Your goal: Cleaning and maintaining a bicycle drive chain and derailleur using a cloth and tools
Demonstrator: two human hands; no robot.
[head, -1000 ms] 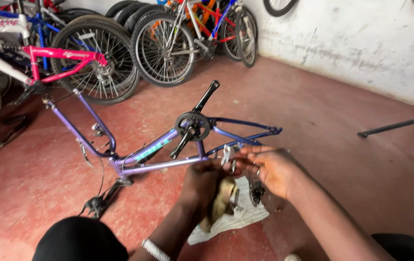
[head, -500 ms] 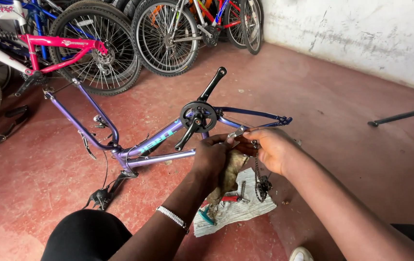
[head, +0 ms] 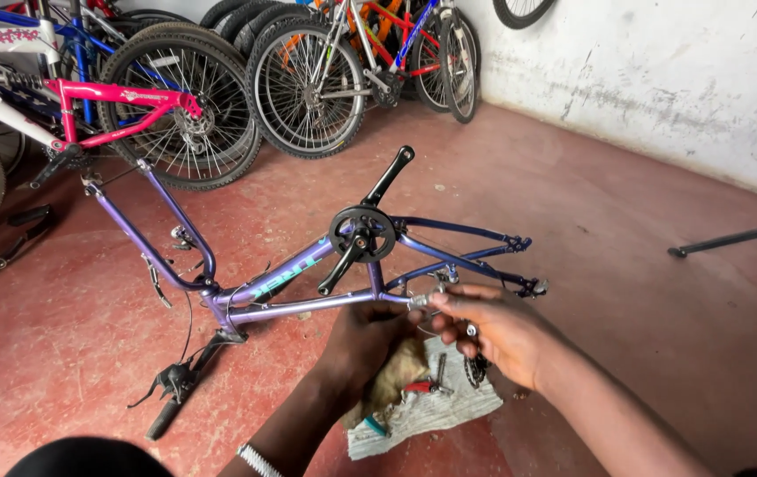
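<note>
Purple frame [head: 308,283] flat on red floor [head: 625,256], crank up, within reach. Left hand [head: 365,340] gripping tan rag [head: 396,380] over newspaper [head: 422,411]; right hand [head: 493,327] pinching small metal part [head: 421,301] at frame's rear.

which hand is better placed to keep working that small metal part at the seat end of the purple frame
Right, probably. The right hand already has its fingertips on the small metal part at the purple frame. The left hand sits lower, over a tan rag above the newspaper.
</note>
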